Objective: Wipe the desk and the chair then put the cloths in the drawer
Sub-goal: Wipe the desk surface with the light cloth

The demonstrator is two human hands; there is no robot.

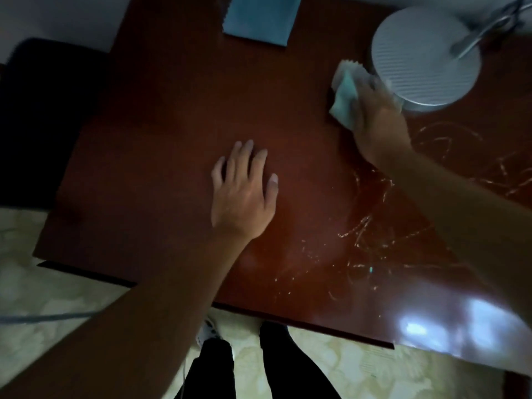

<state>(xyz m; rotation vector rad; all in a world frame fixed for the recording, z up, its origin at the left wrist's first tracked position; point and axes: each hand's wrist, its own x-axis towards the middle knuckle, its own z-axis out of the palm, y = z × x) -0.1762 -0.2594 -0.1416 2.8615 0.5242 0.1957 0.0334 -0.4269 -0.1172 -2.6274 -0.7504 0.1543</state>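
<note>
A dark red-brown desk (pixel 161 145) fills the view. My right hand (pixel 377 122) grips a crumpled pale green cloth (pixel 344 92) and presses it on the desk at the far right, close beside a round lamp base. My left hand (pixel 243 191) lies flat on the middle of the desk with fingers spread and holds nothing. A second, blue cloth (pixel 260 18) lies folded flat at the desk's far edge. A dark chair (pixel 43 116) stands off the desk's left side.
A round white ribbed lamp base (pixel 426 61) with a metal arm stands at the far right corner. Pale streaks (pixel 368 223) mark the desk's right half. Below the near edge are my dark-trousered legs (pixel 253 367) and a pale patterned floor (pixel 57 295).
</note>
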